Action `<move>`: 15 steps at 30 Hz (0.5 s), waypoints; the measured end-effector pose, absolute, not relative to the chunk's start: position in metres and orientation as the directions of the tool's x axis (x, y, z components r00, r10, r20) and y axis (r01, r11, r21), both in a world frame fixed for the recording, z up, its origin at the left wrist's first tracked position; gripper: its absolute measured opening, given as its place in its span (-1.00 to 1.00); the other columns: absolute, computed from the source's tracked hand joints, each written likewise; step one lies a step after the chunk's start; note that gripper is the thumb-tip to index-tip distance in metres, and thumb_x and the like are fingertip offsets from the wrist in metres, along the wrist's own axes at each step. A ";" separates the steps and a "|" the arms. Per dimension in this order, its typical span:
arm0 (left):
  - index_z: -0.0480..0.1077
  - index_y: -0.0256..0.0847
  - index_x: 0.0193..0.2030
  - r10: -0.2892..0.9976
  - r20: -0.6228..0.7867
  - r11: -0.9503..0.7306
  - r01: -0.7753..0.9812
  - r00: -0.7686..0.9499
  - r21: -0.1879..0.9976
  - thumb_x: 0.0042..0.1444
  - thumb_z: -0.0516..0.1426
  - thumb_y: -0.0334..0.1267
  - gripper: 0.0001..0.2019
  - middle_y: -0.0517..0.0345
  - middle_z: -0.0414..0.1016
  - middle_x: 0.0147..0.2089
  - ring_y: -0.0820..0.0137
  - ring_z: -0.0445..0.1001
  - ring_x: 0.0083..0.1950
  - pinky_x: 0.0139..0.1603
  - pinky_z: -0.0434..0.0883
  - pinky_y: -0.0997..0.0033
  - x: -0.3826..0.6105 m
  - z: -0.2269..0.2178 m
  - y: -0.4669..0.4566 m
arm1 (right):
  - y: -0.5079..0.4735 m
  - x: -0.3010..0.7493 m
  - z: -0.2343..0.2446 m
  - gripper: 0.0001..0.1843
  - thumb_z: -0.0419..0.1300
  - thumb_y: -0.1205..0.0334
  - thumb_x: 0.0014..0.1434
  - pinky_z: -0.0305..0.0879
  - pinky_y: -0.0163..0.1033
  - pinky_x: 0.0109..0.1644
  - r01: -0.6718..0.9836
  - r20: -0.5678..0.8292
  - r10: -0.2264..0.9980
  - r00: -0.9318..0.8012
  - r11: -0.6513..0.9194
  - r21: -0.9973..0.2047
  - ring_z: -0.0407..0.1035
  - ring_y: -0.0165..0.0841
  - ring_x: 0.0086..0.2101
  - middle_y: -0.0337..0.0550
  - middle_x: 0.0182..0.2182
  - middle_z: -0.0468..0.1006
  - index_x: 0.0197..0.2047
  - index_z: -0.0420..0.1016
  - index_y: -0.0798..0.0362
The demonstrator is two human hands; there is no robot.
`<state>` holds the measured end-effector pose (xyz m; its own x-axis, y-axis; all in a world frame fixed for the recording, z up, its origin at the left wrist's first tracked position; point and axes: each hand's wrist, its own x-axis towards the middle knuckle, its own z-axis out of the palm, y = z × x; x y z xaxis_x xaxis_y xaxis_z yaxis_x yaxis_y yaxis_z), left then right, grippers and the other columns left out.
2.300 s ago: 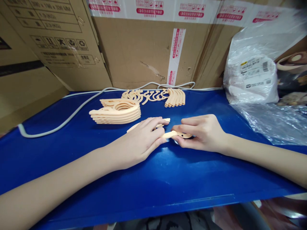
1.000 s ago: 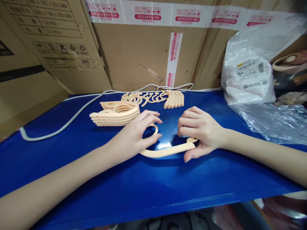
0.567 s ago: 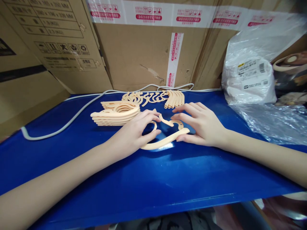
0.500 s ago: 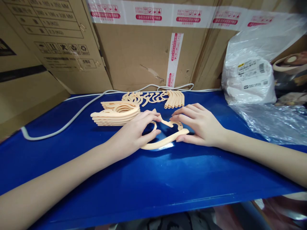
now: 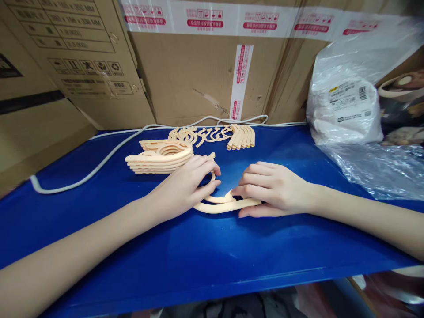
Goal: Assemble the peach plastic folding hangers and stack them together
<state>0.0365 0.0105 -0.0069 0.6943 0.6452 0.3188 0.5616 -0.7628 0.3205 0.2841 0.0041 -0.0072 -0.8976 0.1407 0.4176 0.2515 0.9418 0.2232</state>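
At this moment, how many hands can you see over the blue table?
2: the left hand covers part of the curved cream bar; the right hand holds its right end. No others show.

A smooth cream bar (image 5: 220, 207), its left part hidden, bows toward the near edge of a blue tabletop (image 5: 212, 260), a slimmer curved cream piece (image 5: 216, 200), partly covered, close along its far side

1. Pale glare patches brighten the table (image 5: 198, 260).
2. A soft shadow lies under the right hand (image 5: 270, 190).
3. The plastic (image 5: 351, 168) glints.
4. Print on the left carton (image 5: 79, 48) blurs slightly.
5. The upper right corner is dim.
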 end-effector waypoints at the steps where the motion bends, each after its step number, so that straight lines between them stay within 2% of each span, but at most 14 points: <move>1: 0.34 -0.21 -0.12 0.644 0.317 -0.764 0.560 0.697 0.320 0.33 0.02 -0.21 -0.86 0.10 0.41 -0.09 0.26 0.36 0.04 0.10 0.28 0.24 0.037 -0.007 0.011 | 0.004 0.284 -0.007 -0.65 0.11 0.02 0.32 0.23 -0.20 -0.25 0.244 0.417 0.133 -0.899 0.943 0.225 0.35 -0.31 -0.29 -0.11 -0.33 0.55 -0.11 0.47 0.16; 7: 0.34 -0.19 -0.08 0.645 0.307 -0.762 0.557 0.700 0.331 0.31 0.06 -0.19 -0.85 0.12 0.42 -0.08 0.27 0.36 0.04 0.11 0.28 0.26 0.036 -0.009 0.012 | 0.003 0.283 -0.008 -0.71 0.13 0.11 0.32 0.29 -0.20 -0.22 0.231 0.415 0.134 -0.900 0.953 0.193 0.37 -0.30 -0.26 -0.09 -0.31 0.57 -0.08 0.48 0.18; 15: 0.34 -0.20 -0.06 0.628 0.299 -0.770 0.517 0.718 0.375 0.33 0.02 -0.18 -0.82 0.12 0.44 -0.08 0.31 0.38 -0.02 0.05 0.29 0.30 0.037 -0.009 0.012 | 0.007 0.284 -0.010 -0.66 0.07 0.14 0.35 0.30 -0.13 -0.13 0.301 0.374 0.238 -0.897 0.946 0.121 0.36 -0.24 -0.18 0.01 -0.20 0.56 0.01 0.47 0.21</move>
